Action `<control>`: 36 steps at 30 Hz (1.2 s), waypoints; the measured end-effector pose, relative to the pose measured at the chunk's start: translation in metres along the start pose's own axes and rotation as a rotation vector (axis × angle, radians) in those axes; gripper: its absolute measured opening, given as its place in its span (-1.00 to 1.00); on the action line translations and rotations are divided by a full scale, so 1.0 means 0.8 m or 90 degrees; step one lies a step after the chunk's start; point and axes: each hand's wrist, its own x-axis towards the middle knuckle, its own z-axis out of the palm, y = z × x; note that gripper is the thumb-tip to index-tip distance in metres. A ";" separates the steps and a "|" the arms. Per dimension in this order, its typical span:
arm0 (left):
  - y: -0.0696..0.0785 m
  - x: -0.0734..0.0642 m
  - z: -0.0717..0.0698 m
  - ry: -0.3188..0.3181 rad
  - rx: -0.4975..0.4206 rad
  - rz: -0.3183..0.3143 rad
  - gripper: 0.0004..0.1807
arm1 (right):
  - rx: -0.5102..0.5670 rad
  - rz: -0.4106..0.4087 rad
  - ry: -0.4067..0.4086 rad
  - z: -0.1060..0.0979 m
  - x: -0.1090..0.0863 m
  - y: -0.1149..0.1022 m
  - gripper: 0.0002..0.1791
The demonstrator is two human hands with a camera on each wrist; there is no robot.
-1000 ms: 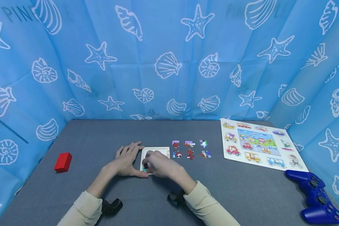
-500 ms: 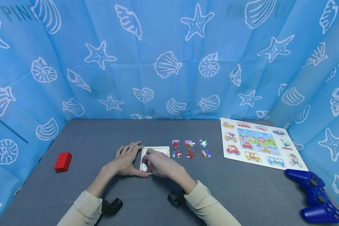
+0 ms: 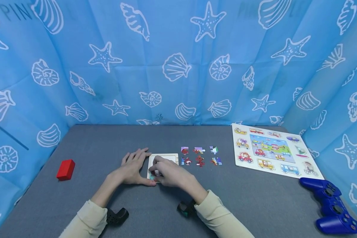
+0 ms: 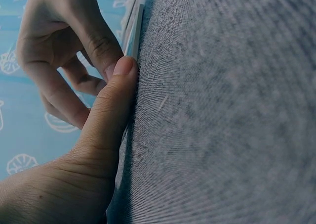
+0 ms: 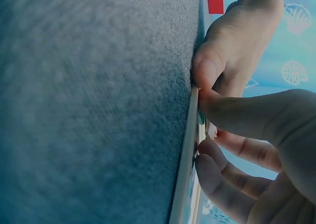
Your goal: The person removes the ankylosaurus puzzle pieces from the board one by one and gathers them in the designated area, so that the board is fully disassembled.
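Note:
A small square wooden puzzle tray (image 3: 177, 158) lies on the grey table in front of me. My left hand (image 3: 133, 168) rests along its left side with fingers spread; the index fingertip is near the far left corner and the thumb at the near left one. Over the tray, my right hand (image 3: 172, 172) pinches a small puzzle piece (image 5: 211, 130) near that near left corner, its face mostly hidden by the fingers. In the right wrist view the fingertips are right at the tray's edge. Just right of the tray lie several loose jigsaw pieces (image 3: 200, 161) in two rows.
A red block (image 3: 66, 170) sits at the left. At the back right is a white vehicle puzzle board (image 3: 264, 150), and a blue game controller (image 3: 333, 208) lies at the right edge. A blue shell-patterned curtain (image 3: 178, 89) stands behind the table.
The right fingers have shifted slightly over the tray's near left corner, and a whitish part shows beneath them where dark red showed before. The left hand stays in place.

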 end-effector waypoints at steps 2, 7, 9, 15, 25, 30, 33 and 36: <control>0.000 0.000 0.000 0.001 0.001 0.000 0.28 | 0.002 -0.002 -0.004 -0.001 0.000 0.000 -0.71; 0.000 0.001 -0.001 0.002 0.000 0.000 0.27 | 0.020 0.000 -0.016 -0.005 -0.002 0.001 -0.64; 0.000 0.001 -0.001 0.002 -0.001 0.001 0.28 | 0.026 0.002 -0.020 -0.006 -0.002 0.001 -0.62; -0.002 0.001 0.000 0.004 -0.007 0.006 0.29 | 0.011 -0.008 -0.030 -0.006 -0.002 0.001 -0.62; -0.002 0.000 0.001 0.005 -0.021 0.012 0.32 | -0.010 -0.013 -0.029 -0.004 -0.003 0.000 -0.64; -0.004 0.001 0.003 0.007 -0.026 0.016 0.34 | -0.017 -0.012 -0.030 -0.005 -0.003 0.001 -0.64; -0.004 0.001 0.002 0.006 -0.020 0.015 0.33 | -0.018 -0.004 -0.029 -0.007 -0.004 0.003 -0.62; -0.001 0.000 0.000 0.002 -0.007 0.006 0.31 | -0.013 0.001 -0.025 -0.010 -0.006 0.005 -0.61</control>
